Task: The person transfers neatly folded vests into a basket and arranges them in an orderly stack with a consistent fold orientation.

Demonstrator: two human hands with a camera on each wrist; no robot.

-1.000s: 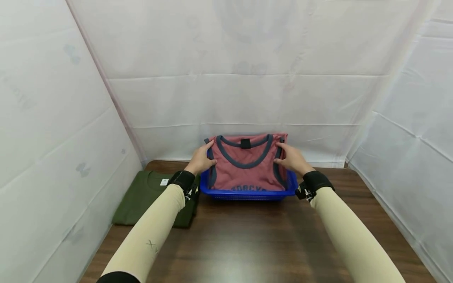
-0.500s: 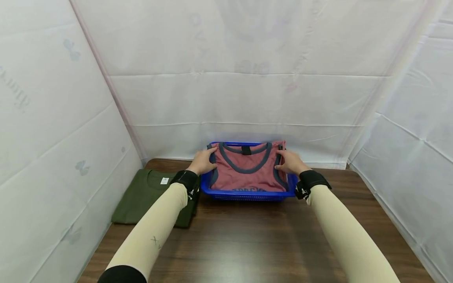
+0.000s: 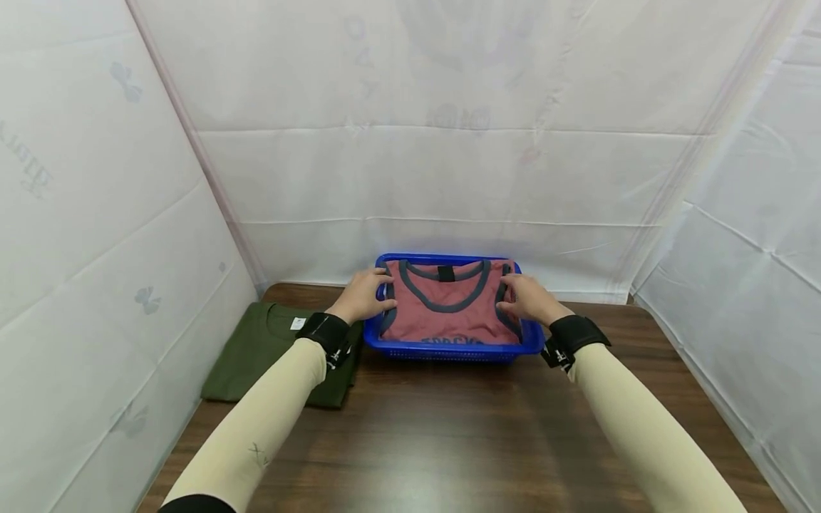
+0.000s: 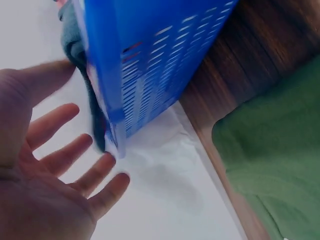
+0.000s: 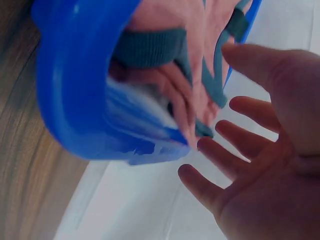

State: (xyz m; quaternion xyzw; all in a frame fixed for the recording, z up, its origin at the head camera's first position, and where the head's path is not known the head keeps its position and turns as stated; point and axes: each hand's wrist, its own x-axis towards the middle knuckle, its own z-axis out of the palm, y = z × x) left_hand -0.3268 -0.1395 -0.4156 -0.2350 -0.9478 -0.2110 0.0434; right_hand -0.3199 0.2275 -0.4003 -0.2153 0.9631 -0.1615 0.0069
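Observation:
A folded pink shirt with dark grey trim, a black neck label and blue lettering lies in a blue plastic basket. My left hand is at the basket's left side, its fingers spread in the left wrist view; the thumb tip is by the grey trim. On the opposite side is my right hand, fingers apart and relaxed near the shirt's right edge. The right wrist view shows nothing between its fingers. Whether either hand touches the shirt, I cannot tell.
A folded dark green T-shirt with a white label lies left of the basket, partly behind my left forearm. The brown wooden table is bounded by white sheets at the back and both sides.
The pink shirt's upper edge has gone down inside the basket, uncovering the back rim. Both hands have lowered with it, and their fingers have come off the shirt's edges.

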